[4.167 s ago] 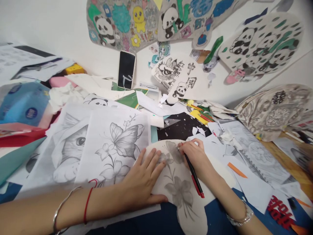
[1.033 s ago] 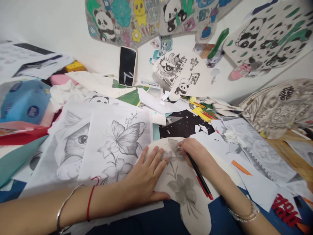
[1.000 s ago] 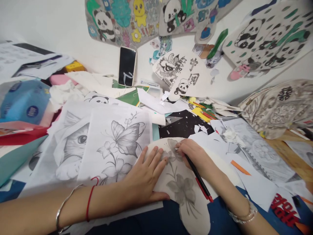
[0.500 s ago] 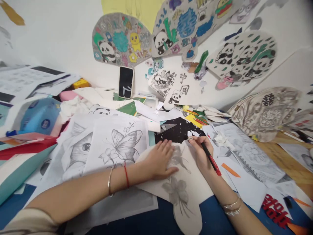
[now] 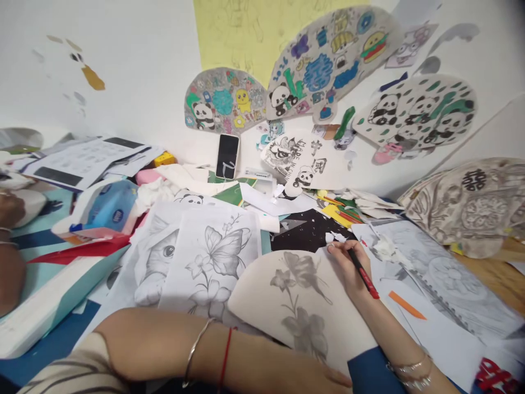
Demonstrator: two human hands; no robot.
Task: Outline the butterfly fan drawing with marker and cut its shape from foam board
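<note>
A pale fan-shaped sheet [image 5: 254, 290] with a shaded grey butterfly and flowers lies in front of me. My left hand [image 5: 318, 377] is at its lower end, by the bottom edge of the view; most of its fingers are hidden. At the sheet's upper right, my right hand [image 5: 348, 265] holds a black and red pen [image 5: 363, 276] and pinches a crumpled white tissue [image 5: 337, 237]. Left of the fan is a printed butterfly-and-flower drawing [image 5: 223, 249], partly covered by my left forearm.
A phone [image 5: 227, 156] leans against the wall under decorated fans [image 5: 223, 101]. A blue tissue pack [image 5: 109, 205] and a white-teal box [image 5: 61, 301] stand left. Another person's hand [image 5: 11, 209] shows at the far left. An orange paper piece [image 5: 407, 305] lies right.
My left hand has slid down off the drawn butterfly to the fan's lower end, uncovering the drawing. My right hand still holds the pen and tissue. The view has shifted, bringing another person's hand in.
</note>
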